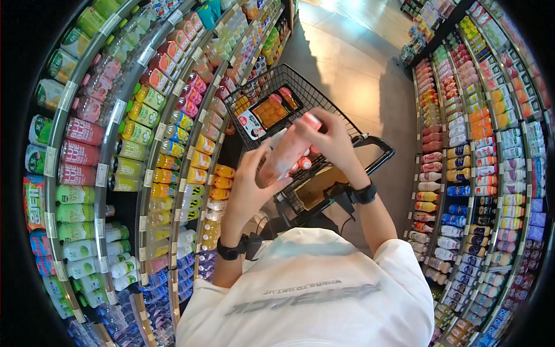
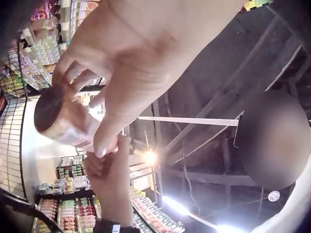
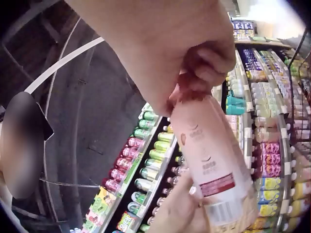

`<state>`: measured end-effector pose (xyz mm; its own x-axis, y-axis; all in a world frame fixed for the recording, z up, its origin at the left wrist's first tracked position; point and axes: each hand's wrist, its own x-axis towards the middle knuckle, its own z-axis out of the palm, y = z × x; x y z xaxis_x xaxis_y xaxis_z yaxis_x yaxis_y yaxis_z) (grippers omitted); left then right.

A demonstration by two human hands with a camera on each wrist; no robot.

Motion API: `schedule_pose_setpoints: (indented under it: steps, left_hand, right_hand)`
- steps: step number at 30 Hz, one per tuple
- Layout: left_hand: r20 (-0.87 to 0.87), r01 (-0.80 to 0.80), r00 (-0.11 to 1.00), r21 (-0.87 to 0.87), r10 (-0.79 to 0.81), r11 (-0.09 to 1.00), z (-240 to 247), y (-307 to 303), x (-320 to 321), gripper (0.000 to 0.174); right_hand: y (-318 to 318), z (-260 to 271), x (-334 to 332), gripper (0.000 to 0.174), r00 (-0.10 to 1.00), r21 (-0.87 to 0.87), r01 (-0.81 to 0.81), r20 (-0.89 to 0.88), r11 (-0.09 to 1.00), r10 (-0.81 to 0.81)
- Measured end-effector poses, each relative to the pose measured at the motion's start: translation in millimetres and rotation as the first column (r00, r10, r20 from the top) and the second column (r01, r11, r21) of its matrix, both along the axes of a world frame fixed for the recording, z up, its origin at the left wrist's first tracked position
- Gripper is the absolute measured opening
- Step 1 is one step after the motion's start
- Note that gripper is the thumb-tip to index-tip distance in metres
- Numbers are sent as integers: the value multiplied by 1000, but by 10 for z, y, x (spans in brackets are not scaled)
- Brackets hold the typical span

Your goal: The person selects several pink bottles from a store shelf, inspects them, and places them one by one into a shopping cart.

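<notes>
A pink drink bottle (image 1: 287, 151) lies tilted between both hands, above a black wire shopping cart (image 1: 340, 109). At its neck end, my right hand (image 1: 334, 141) grips the pinkish-red cap (image 1: 312, 120) with curled fingers. My left hand (image 1: 245, 186) holds the body near the base, its thumb along one side and fingers round the other. The right wrist view shows the bottle's pale label with a dark red band and a barcode (image 3: 226, 212). In the left wrist view the base (image 2: 48, 109) faces the camera, and the left thumb lies close to the right hand.
Trays of packaged food (image 1: 269, 111) sit in the cart basket, along with small red-capped bottles (image 1: 304, 163) partly behind the hands. The cart's handle (image 1: 384, 153) curves beside the right forearm. Shelves of drinks (image 1: 153, 115) line the left, with more shelves (image 1: 462, 173) on the right.
</notes>
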<state>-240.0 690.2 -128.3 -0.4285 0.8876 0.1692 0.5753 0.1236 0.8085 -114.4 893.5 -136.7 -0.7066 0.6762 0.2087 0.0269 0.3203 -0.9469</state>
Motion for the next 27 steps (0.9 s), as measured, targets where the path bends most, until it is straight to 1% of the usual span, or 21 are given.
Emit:
schedule_pose_setpoints:
  steps: [1,3,4,5,6,7,9,12,15,17,18,21,22,23,25,26,27]
  left_hand:
    - [8,-40,999,-18,40,999,37,-24,-9,77]
    - [19,-124,992,-56,125,991,169,-106,-40,79]
    - [76,-155,985,-12,155,988,49,-164,-99,75]
    - [143,-177,973,-25,179,984,62,-219,-135,69]
    - [173,-219,960,-33,222,975,41,-285,-167,65]
    - [203,-260,943,-44,263,965,20,-354,-191,62]
    - [199,-329,922,-53,333,943,21,-474,-226,54]
    - [215,-412,886,-40,410,910,-14,-661,-266,50]
    - [250,-482,843,-41,476,875,-45,-860,-346,47]
    - [243,-533,816,-34,524,846,-115,-1035,-456,45]
    - [204,-586,790,-29,579,810,-93,-1115,-473,42]
    - [221,-667,721,-33,656,744,-170,-1475,-669,42]
    - [234,-706,688,-6,688,708,-226,-1595,-741,41]
    - [234,-730,665,-1,710,684,-254,-1692,-802,40]
    - [219,-787,603,10,767,616,-272,-1977,-959,38]
    - [150,-814,580,107,801,570,-309,-2081,-1039,30]
    - [89,-813,574,182,814,554,-436,-2267,-1184,17]
  right_hand:
    - [156,-124,-1,35,998,49,66,13,997,-66]
    - [500,-321,18,30,984,84,154,79,985,-161]
    - [695,-478,41,31,970,156,163,153,974,-187]
    - [903,-673,67,32,951,231,165,222,959,-217]
    - [1075,-878,95,33,925,305,161,284,939,-251]
    - [1208,-1089,118,34,897,333,151,350,931,-271]
    - [1468,-1510,164,36,826,394,128,465,910,-317]
    - [1756,-2123,293,39,783,413,105,527,905,-331]
    - [1865,-2583,385,32,728,432,33,607,901,-318]
    - [1936,-3018,428,32,703,411,-35,657,911,-270]
    - [1943,-3126,438,32,689,399,-67,681,915,-247]
    - [1770,-3103,449,31,620,383,-46,735,922,-275]
    - [1751,-3099,442,29,590,378,-84,765,922,-259]
    - [1756,-3136,440,28,563,366,-129,792,922,-236]
    - [1844,-3253,459,35,565,283,-237,818,929,-105]
    - [1884,-3303,430,44,559,294,-267,823,918,-101]
    - [1834,-3093,385,50,519,177,-270,855,946,-12]
